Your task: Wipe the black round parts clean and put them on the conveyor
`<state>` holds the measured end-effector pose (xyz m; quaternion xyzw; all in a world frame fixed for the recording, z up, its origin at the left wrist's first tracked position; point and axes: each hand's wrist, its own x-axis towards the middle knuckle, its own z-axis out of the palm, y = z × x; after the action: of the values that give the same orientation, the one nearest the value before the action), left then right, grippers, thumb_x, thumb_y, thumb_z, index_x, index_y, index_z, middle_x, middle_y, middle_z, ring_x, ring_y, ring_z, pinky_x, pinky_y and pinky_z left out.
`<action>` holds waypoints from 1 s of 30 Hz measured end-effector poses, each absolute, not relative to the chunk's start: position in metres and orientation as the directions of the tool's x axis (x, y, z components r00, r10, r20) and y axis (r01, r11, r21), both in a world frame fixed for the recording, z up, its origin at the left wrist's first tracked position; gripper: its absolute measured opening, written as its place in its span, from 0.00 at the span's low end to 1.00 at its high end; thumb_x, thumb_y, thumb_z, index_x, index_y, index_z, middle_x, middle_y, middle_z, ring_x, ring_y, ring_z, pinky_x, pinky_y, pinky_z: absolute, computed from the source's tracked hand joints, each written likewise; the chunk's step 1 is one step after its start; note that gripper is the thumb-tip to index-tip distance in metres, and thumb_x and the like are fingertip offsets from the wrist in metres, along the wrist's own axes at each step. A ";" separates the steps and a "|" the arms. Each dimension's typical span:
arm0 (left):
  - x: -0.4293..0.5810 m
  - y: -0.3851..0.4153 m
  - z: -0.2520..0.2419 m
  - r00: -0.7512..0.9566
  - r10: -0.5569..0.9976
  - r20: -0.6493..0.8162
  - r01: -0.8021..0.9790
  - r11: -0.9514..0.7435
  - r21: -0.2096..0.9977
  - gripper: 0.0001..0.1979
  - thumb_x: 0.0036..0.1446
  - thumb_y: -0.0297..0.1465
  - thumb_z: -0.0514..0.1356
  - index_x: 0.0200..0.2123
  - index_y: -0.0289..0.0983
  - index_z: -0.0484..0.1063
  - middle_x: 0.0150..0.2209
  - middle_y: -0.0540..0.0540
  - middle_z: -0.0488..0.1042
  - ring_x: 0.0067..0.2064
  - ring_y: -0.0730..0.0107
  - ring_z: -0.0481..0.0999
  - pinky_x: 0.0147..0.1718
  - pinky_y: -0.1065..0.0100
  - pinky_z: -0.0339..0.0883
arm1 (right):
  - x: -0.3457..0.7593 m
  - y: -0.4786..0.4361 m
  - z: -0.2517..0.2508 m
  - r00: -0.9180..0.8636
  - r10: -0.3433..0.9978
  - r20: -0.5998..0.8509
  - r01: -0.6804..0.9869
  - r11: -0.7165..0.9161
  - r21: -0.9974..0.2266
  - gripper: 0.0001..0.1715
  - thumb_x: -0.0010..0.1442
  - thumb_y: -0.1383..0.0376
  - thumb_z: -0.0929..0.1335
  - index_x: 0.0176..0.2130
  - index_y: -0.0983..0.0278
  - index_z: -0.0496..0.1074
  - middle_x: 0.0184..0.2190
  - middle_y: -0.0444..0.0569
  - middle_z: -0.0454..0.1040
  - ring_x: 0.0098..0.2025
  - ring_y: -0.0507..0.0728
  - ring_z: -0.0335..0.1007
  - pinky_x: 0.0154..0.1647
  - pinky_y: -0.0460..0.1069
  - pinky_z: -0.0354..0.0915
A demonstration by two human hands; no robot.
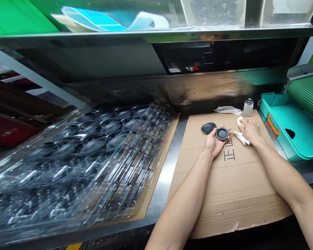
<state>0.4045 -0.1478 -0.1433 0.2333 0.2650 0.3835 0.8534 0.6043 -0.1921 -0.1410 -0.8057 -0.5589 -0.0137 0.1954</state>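
On its upturned palm and fingers, my left hand [214, 143] holds a black round shallow part [222, 133] with a raised rim. Beside the thumb is a second black rounded part [208, 128]; I cannot tell whether the two are joined. To the right, my right hand [249, 129] pinches a small cream-coloured pad [240, 121] between thumb and fingers. A crumpled white cloth [241, 138] lies on the cardboard sheet [198, 177] just below that hand.
Clear plastic trays [130, 170] of black round parts fill the left side. A small bottle [248, 107] with a metal cap and a white cloth or glove [227, 110] lie behind the hands. A teal bin [307, 152] stands right, by a green conveyor belt [309, 92].
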 end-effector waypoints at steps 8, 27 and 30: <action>0.406 -0.146 -0.145 0.544 0.797 -0.263 -0.582 0.584 0.565 0.18 0.72 0.38 0.47 0.42 0.35 0.73 0.46 0.34 0.81 0.51 0.54 0.81 0.53 0.51 0.74 | 0.542 -0.226 -0.129 -0.142 0.929 0.343 0.876 0.279 -0.392 0.20 0.70 0.58 0.65 0.57 0.60 0.76 0.47 0.54 0.72 0.50 0.60 0.66 0.55 0.53 0.63; 0.401 -0.194 -0.115 0.236 0.929 0.286 -0.395 -0.177 0.901 0.29 0.53 0.29 0.73 0.58 0.39 0.74 0.58 0.36 0.77 0.70 0.50 0.62 0.68 0.54 0.58 | 0.601 -0.218 -0.132 0.358 0.908 0.217 0.897 -0.269 -0.350 0.26 0.68 0.51 0.65 0.59 0.58 0.75 0.50 0.57 0.76 0.56 0.66 0.69 0.56 0.57 0.63; 0.400 -0.196 -0.113 0.236 0.921 0.310 -0.382 -0.205 0.901 0.29 0.56 0.32 0.72 0.60 0.38 0.72 0.58 0.35 0.76 0.70 0.50 0.62 0.69 0.54 0.57 | 0.601 -0.217 -0.133 0.353 0.911 0.212 0.899 -0.268 -0.347 0.26 0.68 0.51 0.65 0.59 0.58 0.75 0.51 0.57 0.76 0.56 0.66 0.69 0.57 0.57 0.63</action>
<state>0.4000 -0.1961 -0.1129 0.5334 0.2524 0.5640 0.5777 0.6006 -0.2171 -0.1330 -0.7960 -0.5685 0.0150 0.2076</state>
